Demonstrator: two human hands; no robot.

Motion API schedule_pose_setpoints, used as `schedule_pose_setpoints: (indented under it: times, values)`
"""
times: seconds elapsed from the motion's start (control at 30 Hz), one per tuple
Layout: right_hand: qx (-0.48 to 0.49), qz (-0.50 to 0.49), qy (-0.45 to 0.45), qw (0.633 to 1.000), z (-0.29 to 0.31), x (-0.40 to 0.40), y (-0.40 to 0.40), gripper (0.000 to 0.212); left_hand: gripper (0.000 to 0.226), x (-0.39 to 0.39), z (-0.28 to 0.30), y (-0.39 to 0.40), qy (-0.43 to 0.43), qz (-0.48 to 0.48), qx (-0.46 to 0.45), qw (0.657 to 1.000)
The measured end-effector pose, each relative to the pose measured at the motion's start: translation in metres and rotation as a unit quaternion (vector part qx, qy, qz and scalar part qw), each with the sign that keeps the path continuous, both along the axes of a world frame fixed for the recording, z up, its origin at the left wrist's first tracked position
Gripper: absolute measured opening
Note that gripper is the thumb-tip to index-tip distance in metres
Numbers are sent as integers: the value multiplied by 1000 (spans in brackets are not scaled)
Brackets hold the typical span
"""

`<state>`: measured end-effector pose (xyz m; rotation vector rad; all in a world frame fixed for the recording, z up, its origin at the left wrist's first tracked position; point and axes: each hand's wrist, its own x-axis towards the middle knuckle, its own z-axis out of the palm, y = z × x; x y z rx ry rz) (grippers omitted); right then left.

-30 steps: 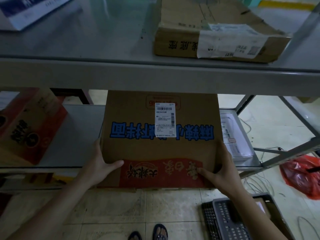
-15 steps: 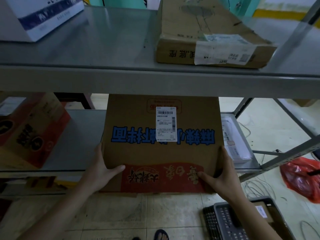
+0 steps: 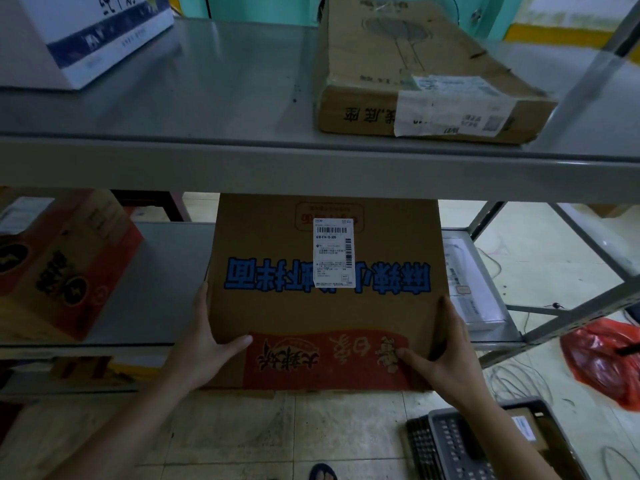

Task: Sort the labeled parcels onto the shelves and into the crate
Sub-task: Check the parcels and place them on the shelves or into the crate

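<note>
A person grips a large cardboard box (image 3: 325,292) by its near corners, left hand (image 3: 204,344) and right hand (image 3: 446,348) each with thumb over the top face and fingers along the side, apparently to keep it level while sliding it onto the middle shelf (image 3: 166,282). Its near end overhangs the shelf's front edge; its white label (image 3: 334,252) faces up. On the top shelf (image 3: 225,98) a flat box (image 3: 415,71) lies near the front edge at the right. A grey crate (image 3: 460,445) on the floor holds a small labeled parcel (image 3: 528,433).
</note>
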<state>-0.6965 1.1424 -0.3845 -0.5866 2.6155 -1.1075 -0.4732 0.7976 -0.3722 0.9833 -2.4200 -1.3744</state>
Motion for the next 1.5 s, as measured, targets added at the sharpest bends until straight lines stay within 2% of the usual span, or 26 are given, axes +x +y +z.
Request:
schedule_pose_setpoints:
  times: [0.33,0.53,0.9,1.17,1.5]
  values:
    - [16,15,-14,1000,3,-31,-26,129,119,-28,0,-26,-5,-14,-1,1000]
    - [46,31,-25,998,-3,-53,-48,120,130,-55,-9,-53,-86,-8,3,996]
    - [107,66,-73,989,-28,-96,-76,119,130,-91,-38,-79,-127,-9,45,991]
    - [120,82,-111,983,-46,-108,-85,119,124,-98,-59,-88,-138,-18,19,990]
    - [117,89,-111,983,-56,-115,-91,118,123,-102,-76,-95,-152,-18,0,988]
